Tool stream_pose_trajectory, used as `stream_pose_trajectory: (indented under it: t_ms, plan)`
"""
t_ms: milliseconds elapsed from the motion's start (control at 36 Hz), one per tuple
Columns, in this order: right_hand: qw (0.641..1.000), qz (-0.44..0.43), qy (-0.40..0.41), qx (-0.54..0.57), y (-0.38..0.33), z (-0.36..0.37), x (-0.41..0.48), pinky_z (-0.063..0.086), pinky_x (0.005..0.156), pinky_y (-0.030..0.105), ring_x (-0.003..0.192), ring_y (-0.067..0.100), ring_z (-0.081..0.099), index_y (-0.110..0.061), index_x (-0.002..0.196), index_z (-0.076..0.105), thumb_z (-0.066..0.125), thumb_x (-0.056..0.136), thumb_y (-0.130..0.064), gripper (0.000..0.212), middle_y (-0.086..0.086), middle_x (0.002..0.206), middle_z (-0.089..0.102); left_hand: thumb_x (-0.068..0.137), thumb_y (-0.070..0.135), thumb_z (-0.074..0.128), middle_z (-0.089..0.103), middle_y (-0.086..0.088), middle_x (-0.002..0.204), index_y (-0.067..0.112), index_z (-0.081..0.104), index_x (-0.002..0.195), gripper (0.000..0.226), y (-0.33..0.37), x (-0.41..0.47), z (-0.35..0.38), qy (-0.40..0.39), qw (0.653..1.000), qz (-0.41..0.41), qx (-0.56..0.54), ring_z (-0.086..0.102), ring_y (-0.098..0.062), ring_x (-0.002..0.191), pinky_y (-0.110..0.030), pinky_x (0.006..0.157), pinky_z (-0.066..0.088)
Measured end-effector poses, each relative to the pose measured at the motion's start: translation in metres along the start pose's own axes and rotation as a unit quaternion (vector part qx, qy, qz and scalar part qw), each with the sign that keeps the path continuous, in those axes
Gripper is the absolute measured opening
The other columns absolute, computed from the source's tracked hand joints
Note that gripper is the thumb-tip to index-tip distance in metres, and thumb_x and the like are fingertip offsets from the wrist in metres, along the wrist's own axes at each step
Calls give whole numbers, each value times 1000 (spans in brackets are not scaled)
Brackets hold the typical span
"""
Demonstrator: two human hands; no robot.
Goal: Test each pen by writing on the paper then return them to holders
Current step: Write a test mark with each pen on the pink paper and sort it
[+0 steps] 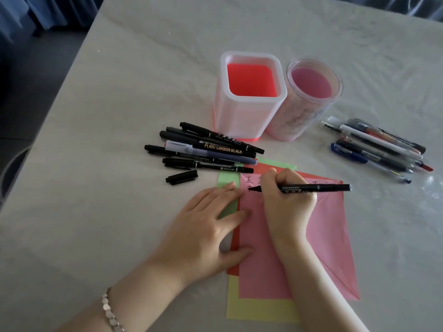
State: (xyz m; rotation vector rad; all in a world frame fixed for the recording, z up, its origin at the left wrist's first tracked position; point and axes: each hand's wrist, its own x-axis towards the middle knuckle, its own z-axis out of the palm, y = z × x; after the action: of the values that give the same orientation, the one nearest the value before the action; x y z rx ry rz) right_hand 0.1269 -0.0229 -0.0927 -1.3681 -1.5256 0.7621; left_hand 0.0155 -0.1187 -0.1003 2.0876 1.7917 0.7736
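- Head view: right hand (286, 202) has its fingers (269, 176) closed around a black pen (311, 188), tip down on the pink paper (330, 236) next to handwritten characters.
- Left hand (206, 228) flat, fingers spread, gripping nothing, pressing on the left edge of the paper stack; silver bracelet (111, 312) on the wrist.
- Pink sheet sits on top of red, green and yellow sheets on the table (96, 212).
- Loose black cap (181, 177) on the table, left of the paper.
- Pile of dark pens (206, 149) just in front of the square holder (249, 97).
- Round holder (309, 101) touches the square one on its right; both upright with no pens inside.
- Second pen pile (378, 144) lies right of the holders.
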Motion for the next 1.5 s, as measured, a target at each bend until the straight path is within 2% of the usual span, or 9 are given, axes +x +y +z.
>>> stream_pose_trajectory:
  t_ms: [111,278,361,583,917,1028,1222,1417,1500]
  plan:
    - [1000,-4,-5,-12,1,0,1,26,46,22,47,9,25,-13,46,32,55,72,-14,35,-2,43,27,70,53,63,57,-10,127,17,70,103,49,0,0,0,0,1000,1,-2,43,-20,125,-32,106,30]
    - [1000,11,-2,13,-2,-2,-1,28,46,29,45,11,28,-10,46,29,55,73,-13,37,15,41,33,71,53,63,58,-10,126,18,70,103,48,0,0,0,1,1000,1,3,43,-20,125,-33,106,31]
    - [1000,-3,-11,2,0,-1,0,27,47,24,45,8,26,-19,46,27,55,72,-13,39,-1,40,28,71,52,63,57,-9,127,18,70,103,48,0,0,0,4,1000,1,3,43,-20,125,-33,105,32]
    - [1000,-8,14,-19,1,-1,0,24,46,21,47,10,25,-18,46,28,53,72,-13,37,-6,42,24,70,52,64,58,-9,126,17,70,103,48,-1,0,2,10,1000,6,9,43,-20,125,-32,107,30]
    - [994,69,43,75,-9,-11,1,29,48,21,47,7,32,-7,47,38,53,73,-12,31,4,45,37,72,51,63,58,-10,126,16,70,101,47,-2,-1,1,8,1000,13,25,44,-21,124,-35,105,33]
    - [988,111,25,106,-14,-23,2,33,48,26,46,15,37,-9,50,45,61,83,-14,38,8,46,41,85,36,56,59,-12,123,13,63,105,31,-1,-2,-2,78,996,19,33,48,-23,121,-38,104,34]
    - [991,105,-34,71,-17,-50,5,35,42,11,34,4,42,-3,61,53,64,84,-17,29,-7,35,47,85,21,46,57,-12,115,14,56,111,29,-10,-2,-16,205,963,-158,74,47,-27,104,-34,91,30]
    - [989,113,-74,61,-16,-75,6,35,42,12,35,4,41,-9,57,50,64,84,-17,31,-5,37,48,82,30,45,62,-7,88,7,64,97,33,-24,-3,-37,150,963,-195,110,45,-20,84,-30,73,32]
    - [982,128,-93,100,-24,-85,5,37,42,12,36,5,44,-9,61,52,59,87,-13,27,-3,40,52,82,17,63,62,-12,88,4,66,95,19,-23,-4,-38,118,963,-213,120,52,-26,84,-32,75,39]
